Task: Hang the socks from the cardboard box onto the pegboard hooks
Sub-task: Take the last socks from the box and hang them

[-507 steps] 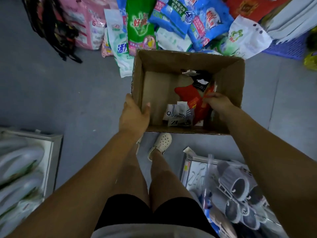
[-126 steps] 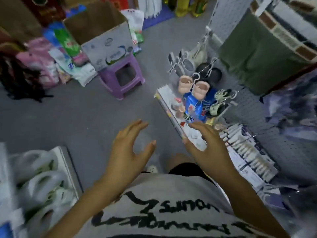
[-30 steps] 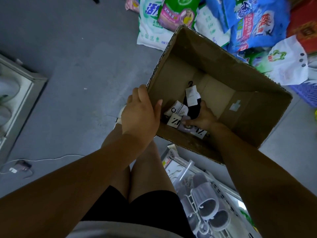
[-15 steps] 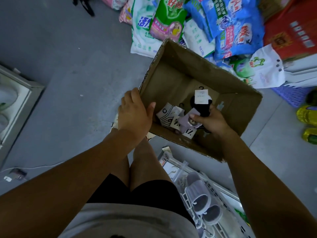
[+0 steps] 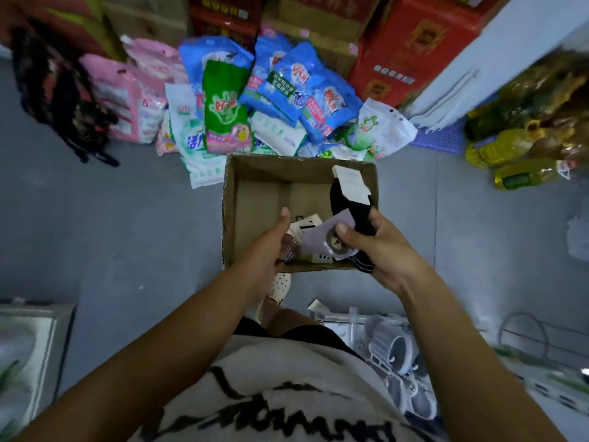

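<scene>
The right hand, which half a second ago was low inside the cardboard box, has come up to its near right corner with the black sock and the lilac sock pinched together, the black one's white card now standing up towards the far right wall. The left hand has let go of the near left rim and moved inside the box, thumb up, its fingers against the carded socks left there; whether it grips one cannot be told
</scene>
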